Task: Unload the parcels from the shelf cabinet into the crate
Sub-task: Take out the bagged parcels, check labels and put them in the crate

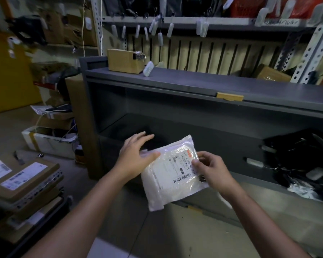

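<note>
View: head camera, looking down over both forearms at the cabinet front.
Step in hand: taking one parcel out of the shelf cabinet (pixel 175 81); judged mid-transfer, not yet set down.
White parcel (pixel 164 181): flat plastic mailer with its label (pixel 185 168) facing up, tilted, held in the air just in front of the lower shelf opening and clear of the shelf board.
Right hand (pixel 212 171): fingers curled, pinching the parcel's right edge over the label.
Left hand (pixel 136 155): fingers straight and spread, wrapped round nothing; thumb lying against the parcel's upper-left edge, fingertips reaching past it toward the dark shelf.
Crate (pixel 52 218): low at the left, well apart from the parcel; seemingly the dark container under the stacked brown parcels (pixel 25 181), walls mostly hidden, so not certain.
Left to unload: black bags (pixel 296 155) at the right end of the lower shelf; rest of that shelf too dark to read.
On the cabinet top: cardboard box (pixel 123 60) near the left end; cannot tell whether part of the load.
Progress: judged partway, with several parcels already low at the left and bags left on the shelf.
Next move calls for: swinging left and down toward the crate, keeping the pinch firm on slippery film or adding a left-hand grip, then laying the mailer flat on the stack to stop it sliding off.
</note>
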`<state>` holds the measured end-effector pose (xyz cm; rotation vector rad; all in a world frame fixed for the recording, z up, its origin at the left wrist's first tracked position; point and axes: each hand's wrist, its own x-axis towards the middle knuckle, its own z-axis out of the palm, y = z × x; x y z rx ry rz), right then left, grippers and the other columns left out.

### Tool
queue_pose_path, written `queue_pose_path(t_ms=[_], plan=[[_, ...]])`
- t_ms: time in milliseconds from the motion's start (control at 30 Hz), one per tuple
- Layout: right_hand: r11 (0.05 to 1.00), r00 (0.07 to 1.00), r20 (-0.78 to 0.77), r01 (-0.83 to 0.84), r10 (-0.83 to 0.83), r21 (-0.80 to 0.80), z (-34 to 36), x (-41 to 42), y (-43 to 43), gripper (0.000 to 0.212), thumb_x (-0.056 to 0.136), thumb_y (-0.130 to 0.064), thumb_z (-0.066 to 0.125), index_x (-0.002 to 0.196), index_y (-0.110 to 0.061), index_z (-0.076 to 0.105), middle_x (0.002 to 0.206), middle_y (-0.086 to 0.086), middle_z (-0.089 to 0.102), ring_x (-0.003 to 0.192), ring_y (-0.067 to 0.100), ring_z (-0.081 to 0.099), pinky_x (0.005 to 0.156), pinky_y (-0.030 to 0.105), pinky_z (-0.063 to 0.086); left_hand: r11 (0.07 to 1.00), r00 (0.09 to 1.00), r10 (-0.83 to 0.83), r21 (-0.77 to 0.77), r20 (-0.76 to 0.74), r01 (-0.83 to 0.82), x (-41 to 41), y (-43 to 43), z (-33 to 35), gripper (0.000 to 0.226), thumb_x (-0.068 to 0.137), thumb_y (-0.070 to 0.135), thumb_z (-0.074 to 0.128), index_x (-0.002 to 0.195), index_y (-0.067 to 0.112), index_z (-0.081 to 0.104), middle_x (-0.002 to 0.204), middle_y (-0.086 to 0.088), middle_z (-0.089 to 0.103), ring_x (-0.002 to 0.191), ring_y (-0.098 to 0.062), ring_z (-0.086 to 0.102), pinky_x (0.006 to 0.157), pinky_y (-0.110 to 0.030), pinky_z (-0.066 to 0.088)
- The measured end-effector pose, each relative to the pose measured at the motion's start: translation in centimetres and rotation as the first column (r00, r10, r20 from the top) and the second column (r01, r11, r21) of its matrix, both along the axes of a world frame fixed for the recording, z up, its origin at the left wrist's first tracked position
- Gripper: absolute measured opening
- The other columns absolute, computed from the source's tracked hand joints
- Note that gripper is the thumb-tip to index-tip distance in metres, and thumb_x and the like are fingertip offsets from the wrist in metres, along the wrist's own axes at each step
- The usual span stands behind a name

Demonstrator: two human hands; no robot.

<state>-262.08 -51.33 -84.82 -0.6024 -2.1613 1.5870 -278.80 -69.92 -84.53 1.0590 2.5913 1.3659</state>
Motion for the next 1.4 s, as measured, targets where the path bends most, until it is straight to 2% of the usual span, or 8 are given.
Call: queue_pose_path(t_ms=[133,233,400,600,833,967,1233,1400], plan=[[0.98,0.997,0.054,-0.069,0.06,0.188,-0.3,-0.5,-0.2,0.017,0.098,-0.014,0.059,0.102,-0.025,0.072,0.094,-0.005,0.074,0.089,0.01,0.071,0.081,0.034,0.059,0.964,0.941,-0.208,-0.108,0.265,0.244,0.5,0.4,-0.6,0.044,0.081,0.041,0.077,0.123,0.04,0.066,0.12,0.018,0.068,0.11,0.001,0.063,0.101,-0.037,0.051],[0.955,0.998,0.06,-0.045,0.028,0.294,-0.8,-0.5,-0.3,0.016,0.096,-0.018,0.063,0.102,-0.03,0.072,0.095,-0.01,0.073,0.09,0.002,0.067,0.083,0.03,0.056,0.956,0.917,-0.227,-0.103,0.328,0.274,0.8,0.8,-1.5,0.007,0.084,0.03,0.077,0.091,0.03,0.074,0.089,0.014,0.075,0.085,-0.004,0.072,0.087,-0.039,0.058],[0.872,0.985,-0.044,0.167,-0.166,0.459,-1.4,-0.4,0.4,0.038,0.091,-0.029,0.07,0.127,-0.029,0.06,0.119,-0.015,0.056,0.116,0.009,0.052,0.094,0.03,0.049,0.982,0.885,-0.189,0.065,0.426,0.178,0.7,0.7,-1.2,0.018,0.09,0.029,0.071,0.109,0.028,0.069,0.097,0.008,0.076,0.087,-0.01,0.074,0.082,-0.038,0.06],[0.875,0.905,-0.192,0.418,-0.378,0.245,-1.5,-0.9,-1.2,0.028,0.088,-0.033,0.074,0.108,-0.029,0.055,0.115,-0.007,0.051,0.101,0.006,0.054,0.078,0.016,0.041,0.968,0.777,-0.199,0.245,0.597,0.06,0.9,0.4,-0.8,0.025,0.094,0.027,0.067,0.118,0.021,0.066,0.102,0.001,0.077,0.09,-0.018,0.075,0.08,-0.038,0.06],[0.96,0.981,-0.116,0.121,-0.154,-0.252,-1.6,-2.1,-2.4,0.03,0.087,-0.023,0.075,0.113,-0.014,0.063,0.107,0.004,0.073,0.095,0.019,0.072,0.087,0.037,0.059,0.907,0.666,-0.252,0.412,0.702,-0.091,1.5,-0.3,-0.6,0.029,0.095,0.03,0.065,0.122,0.018,0.065,0.11,-0.006,0.075,0.1,-0.029,0.072,0.094,-0.054,0.054],[0.957,0.986,-0.127,0.068,-0.108,-0.281,-1.1,-2.5,-3.3,0.022,0.089,-0.015,0.073,0.11,-0.009,0.066,0.098,0.007,0.076,0.086,0.022,0.075,0.078,0.041,0.062,0.919,0.69,-0.232,0.387,0.685,-0.075,2.2,-1.4,-0.5,0.029,0.095,0.032,0.064,0.121,0.02,0.065,0.11,-0.005,0.075,0.1,-0.028,0.072,0.094,-0.054,0.054],[0.973,0.993,-0.117,-0.045,0.019,-0.225,-0.4,-3.8,-7.1,0.017,0.093,-0.007,0.067,0.109,-0.007,0.064,0.092,0.004,0.071,0.063,0.002,0.07,0.051,0.017,0.052,0.977,0.763,-0.028,0.177,0.646,-0.115,1.6,-6.8,0.2,0.025,0.102,0.027,0.052,0.122,0.023,0.065,0.114,0.002,0.072,0.098,-0.015,0.069,0.069,-0.028,0.053],[0.963,0.985,-0.09,-0.161,0.145,-0.217,-0.4,-6.3,-11.3,0.017,0.092,-0.013,0.069,0.109,-0.012,0.066,0.099,0.008,0.074,0.082,0.018,0.075,0.073,0.04,0.062,0.974,0.806,0.093,0.113,0.585,-0.194,0.8,-12.7,0.5,0.015,0.1,0.026,0.056,0.114,0.027,0.063,0.106,0.008,0.068,0.092,-0.008,0.063,0.064,-0.026,0.047]])
